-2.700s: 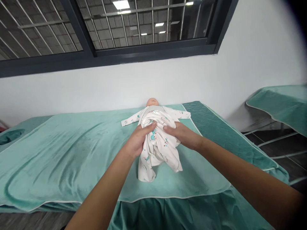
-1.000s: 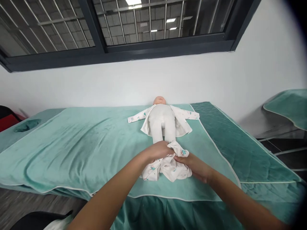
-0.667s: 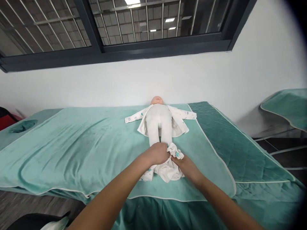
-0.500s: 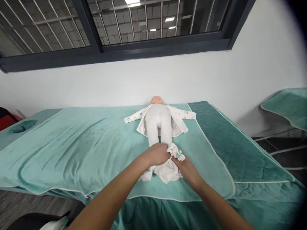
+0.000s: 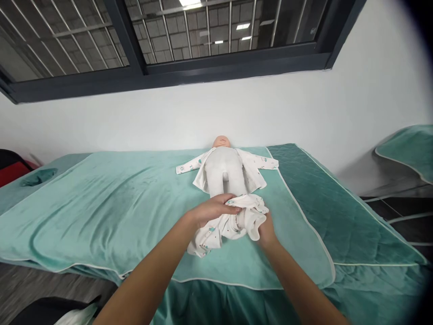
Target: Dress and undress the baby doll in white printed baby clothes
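Note:
A baby doll [image 5: 226, 169] lies on its back on a teal towel [image 5: 135, 203], head toward the wall. Its white patterned romper [image 5: 233, 221] is open over the chest and bunched up around the lower legs. My left hand [image 5: 213, 208] grips the top edge of the bunched leg fabric. Partly hidden behind the cloth, my right hand [image 5: 265, 230] holds the right side of the same bunch. The doll's sleeves lie spread out to both sides.
The towel covers a teal massage bed [image 5: 324, 194] set against a white wall under a dark-framed window [image 5: 169, 40]. A second teal-covered bed [image 5: 406, 149] stands at the right. A red and black object [image 5: 10, 167] is at the far left.
The romper was first gathered over the doll's torso, then drawn down to its feet. Since half a second ago both hands have lifted the bunched leg fabric up along the doll's legs.

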`<state>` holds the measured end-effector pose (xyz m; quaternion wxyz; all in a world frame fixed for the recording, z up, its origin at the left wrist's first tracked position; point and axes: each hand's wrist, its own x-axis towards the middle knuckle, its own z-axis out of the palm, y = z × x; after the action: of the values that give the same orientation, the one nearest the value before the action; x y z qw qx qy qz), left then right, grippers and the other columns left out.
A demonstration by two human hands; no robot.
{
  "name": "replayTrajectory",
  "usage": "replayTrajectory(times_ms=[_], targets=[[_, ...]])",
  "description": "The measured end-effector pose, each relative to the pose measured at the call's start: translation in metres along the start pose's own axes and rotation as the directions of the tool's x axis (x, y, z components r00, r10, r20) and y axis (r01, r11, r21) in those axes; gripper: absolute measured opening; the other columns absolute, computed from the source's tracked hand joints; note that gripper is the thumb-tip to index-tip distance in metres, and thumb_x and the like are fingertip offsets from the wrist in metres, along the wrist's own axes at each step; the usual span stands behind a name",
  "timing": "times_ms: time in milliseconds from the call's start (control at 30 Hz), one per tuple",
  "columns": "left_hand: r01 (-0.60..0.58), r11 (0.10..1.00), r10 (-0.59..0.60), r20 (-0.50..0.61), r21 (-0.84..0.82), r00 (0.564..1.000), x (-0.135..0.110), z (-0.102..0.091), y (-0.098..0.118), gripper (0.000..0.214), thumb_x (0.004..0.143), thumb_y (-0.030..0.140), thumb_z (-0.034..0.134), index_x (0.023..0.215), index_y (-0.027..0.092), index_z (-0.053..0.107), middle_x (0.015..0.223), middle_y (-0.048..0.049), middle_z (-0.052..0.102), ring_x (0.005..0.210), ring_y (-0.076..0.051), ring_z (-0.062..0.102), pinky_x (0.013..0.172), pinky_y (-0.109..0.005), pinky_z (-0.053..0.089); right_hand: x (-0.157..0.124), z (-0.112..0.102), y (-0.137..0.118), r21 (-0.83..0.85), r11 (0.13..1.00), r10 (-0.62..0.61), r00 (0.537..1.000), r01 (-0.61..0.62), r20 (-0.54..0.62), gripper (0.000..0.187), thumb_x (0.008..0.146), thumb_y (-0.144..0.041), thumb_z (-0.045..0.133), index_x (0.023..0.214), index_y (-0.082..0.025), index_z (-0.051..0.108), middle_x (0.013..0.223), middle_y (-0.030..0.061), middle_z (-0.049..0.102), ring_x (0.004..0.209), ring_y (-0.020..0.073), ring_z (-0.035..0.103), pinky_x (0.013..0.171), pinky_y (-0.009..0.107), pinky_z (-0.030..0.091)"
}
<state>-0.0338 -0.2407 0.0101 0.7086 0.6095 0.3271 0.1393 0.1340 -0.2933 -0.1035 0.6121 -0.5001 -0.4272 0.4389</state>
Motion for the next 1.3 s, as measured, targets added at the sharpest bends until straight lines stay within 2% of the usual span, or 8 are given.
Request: replayTrajectory(times_ms=[133, 400, 700, 767, 933, 1033, 1200, 1300], targets=[[-0.123, 0.990, 0.133, -0.151, 0.071, 0.980, 0.011, -0.006, -0.001, 0.028, 0.077, 0.030, 0.068, 0.102, 0.019, 0.064, 0.101, -0.0024, 0.066, 0.093, -0.018, 0.060, 0.082, -0.028, 0.043, 0.020, 0.002, 0.004, 0.055, 0.990, -0.120, 0.982, 0.129, -0.144, 0.023, 0.077, -0.033, 0.065, 0.098, -0.025, 0.065, 0.103, 0.0040, 0.068, 0.095, 0.0221, 0.060, 0.092, 0.038, 0.048], [-0.179, 0.820, 0.398, -0.318, 0.544, 0.860, 0.035, -0.010, 0.009, 0.015, 0.081, 0.021, 0.050, 0.091, 0.019, 0.060, 0.091, -0.0004, 0.065, 0.088, -0.018, 0.057, 0.079, -0.027, 0.041, 0.042, 0.007, -0.006, 0.213, 0.972, -0.086, 0.994, 0.097, -0.062, 0.029, 0.075, -0.029, 0.065, 0.102, -0.021, 0.064, 0.104, 0.0049, 0.070, 0.098, 0.0219, 0.063, 0.088, 0.035, 0.051], [-0.210, 0.887, 0.279, -0.116, 0.411, 0.953, 0.020, 0.000, 0.011, 0.046, 0.070, 0.015, 0.062, 0.114, 0.023, 0.055, 0.110, -0.0003, 0.063, 0.093, -0.017, 0.061, 0.075, -0.025, 0.047, 0.045, -0.003, -0.011, 0.547, 0.834, 0.066, 0.997, -0.072, 0.030, 0.028, 0.067, -0.037, 0.073, 0.090, -0.025, 0.065, 0.087, 0.0004, 0.071, 0.077, 0.0200, 0.067, 0.073, 0.034, 0.056], [-0.239, 0.873, 0.350, -0.206, 0.425, 0.914, 0.028, -0.005, 0.007, 0.041, 0.068, 0.012, 0.060, 0.107, 0.021, 0.059, 0.104, 0.0002, 0.064, 0.092, -0.017, 0.060, 0.077, -0.025, 0.046, 0.045, -0.005, -0.007, 0.578, 0.814, 0.043, 0.999, -0.054, 0.033, 0.030, 0.066, -0.029, 0.074, 0.094, -0.025, 0.065, 0.092, 0.0000, 0.071, 0.087, 0.0200, 0.067, 0.080, 0.034, 0.055], [-0.266, 0.859, 0.483, -0.520, 0.438, 0.705, 0.060, -0.016, -0.007, 0.032, 0.066, 0.005, 0.054, 0.093, 0.019, 0.062, 0.092, 0.0003, 0.066, 0.090, -0.016, 0.060, 0.083, -0.027, 0.044, 0.045, -0.011, 0.003, 0.617, 0.787, 0.049, 0.996, 0.006, -0.072, 0.041, 0.064, -0.014, 0.075, 0.102, -0.024, 0.064, 0.100, -0.0003, 0.069, 0.091, 0.0167, 0.065, 0.080, 0.029, 0.052], [-0.308, 0.866, 0.492, -0.569, 0.393, 0.659, 0.065, -0.017, -0.014, 0.030, 0.068, 0.007, 0.058, 0.094, 0.019, 0.063, 0.092, 0.0003, 0.067, 0.091, -0.016, 0.061, 0.085, -0.028, 0.044, 0.045, -0.015, 0.005, 0.637, 0.771, 0.072, 0.992, 0.010, -0.102, 0.044, 0.066, -0.014, 0.073, 0.108, -0.025, 0.063, 0.106, 0.0008, 0.068, 0.092, 0.0176, 0.064, 0.079, 0.030, 0.052], [-0.443, 0.895, 0.357, -0.524, -0.043, 0.773, 0.048, -0.031, -0.034, 0.035, 0.068, 0.017, 0.075, 0.102, 0.020, 0.067, 0.100, -0.0006, 0.067, 0.095, -0.016, 0.061, 0.083, -0.025, 0.045, 0.042, -0.014, -0.004, 0.611, 0.789, -0.037, 0.998, 0.060, -0.050, 0.038, 0.076, -0.018, 0.065, 0.112, -0.026, 0.064, 0.119, 0.0031, 0.066, 0.110, 0.0202, 0.061, 0.094, 0.036, 0.048], [-0.499, 0.799, 0.300, -0.495, -0.336, 0.815, 0.037, -0.044, -0.053, 0.041, 0.066, 0.016, 0.077, 0.106, 0.022, 0.066, 0.102, 0.0000, 0.067, 0.089, -0.015, 0.063, 0.079, -0.025, 0.048, 0.037, -0.008, -0.010, 0.553, 0.822, -0.129, 0.990, 0.136, -0.052, 0.031, 0.082, -0.022, 0.060, 0.112, -0.025, 0.066, 0.128, 0.0048, 0.062, 0.118, 0.0219, 0.057, 0.100, 0.039, 0.044]])
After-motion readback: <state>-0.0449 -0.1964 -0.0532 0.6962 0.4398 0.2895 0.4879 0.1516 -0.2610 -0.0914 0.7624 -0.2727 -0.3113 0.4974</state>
